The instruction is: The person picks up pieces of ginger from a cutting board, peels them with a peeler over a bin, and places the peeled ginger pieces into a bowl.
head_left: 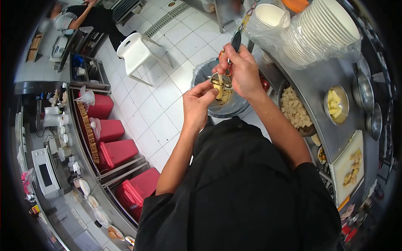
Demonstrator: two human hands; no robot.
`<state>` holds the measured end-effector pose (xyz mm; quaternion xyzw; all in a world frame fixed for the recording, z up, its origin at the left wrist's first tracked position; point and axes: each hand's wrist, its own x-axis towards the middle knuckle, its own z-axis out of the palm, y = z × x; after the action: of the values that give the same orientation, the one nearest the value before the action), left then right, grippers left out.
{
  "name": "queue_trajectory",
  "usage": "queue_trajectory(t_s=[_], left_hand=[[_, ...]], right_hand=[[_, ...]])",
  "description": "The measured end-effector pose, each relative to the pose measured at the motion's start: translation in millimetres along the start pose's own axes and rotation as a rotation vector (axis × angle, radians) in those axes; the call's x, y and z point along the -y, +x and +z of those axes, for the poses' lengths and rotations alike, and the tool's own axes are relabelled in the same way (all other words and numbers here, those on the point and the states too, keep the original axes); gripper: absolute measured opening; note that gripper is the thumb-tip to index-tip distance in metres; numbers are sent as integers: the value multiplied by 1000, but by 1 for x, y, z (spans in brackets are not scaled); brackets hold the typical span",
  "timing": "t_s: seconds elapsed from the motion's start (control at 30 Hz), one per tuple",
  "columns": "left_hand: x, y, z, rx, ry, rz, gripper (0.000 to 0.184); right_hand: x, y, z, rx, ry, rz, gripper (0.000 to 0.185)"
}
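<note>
Within the rim of the bin (199, 76), the left hand (197, 105) finger-pinched a yellow piece (218, 87); the right hand (241, 69) had its fingers wrapped around a peeler (236, 41). Peeling appeared underway; the next stroke called for steady support.

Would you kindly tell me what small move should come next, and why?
Probably a short stroke of the peeler along the yellow piece: the left hand holds it over the lined bin, and the right hand has the peeler at it.

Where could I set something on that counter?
The grey metal counter is bare between the round metal bowl of yellow pieces and white rectangular cutting board. Stacked round white bowls in clear plastic crowd its far end.
</note>
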<state>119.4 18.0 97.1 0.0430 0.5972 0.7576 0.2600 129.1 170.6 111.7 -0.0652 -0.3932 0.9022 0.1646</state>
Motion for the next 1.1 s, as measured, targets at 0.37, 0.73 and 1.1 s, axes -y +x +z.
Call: queue_trajectory(t_s=[0.37,0.73,1.1], left_hand=[[-1,-3,-8,97,-372,-117,42],[2,4,-9,115,-625,-175,42],[0,1,0,140,-548,-199,40]], right_hand=[[-16,22,-21,-187,-198,-103,16],[2,-14,5,-90,266,10,19],[0,-18,0,-40,225,12,21]])
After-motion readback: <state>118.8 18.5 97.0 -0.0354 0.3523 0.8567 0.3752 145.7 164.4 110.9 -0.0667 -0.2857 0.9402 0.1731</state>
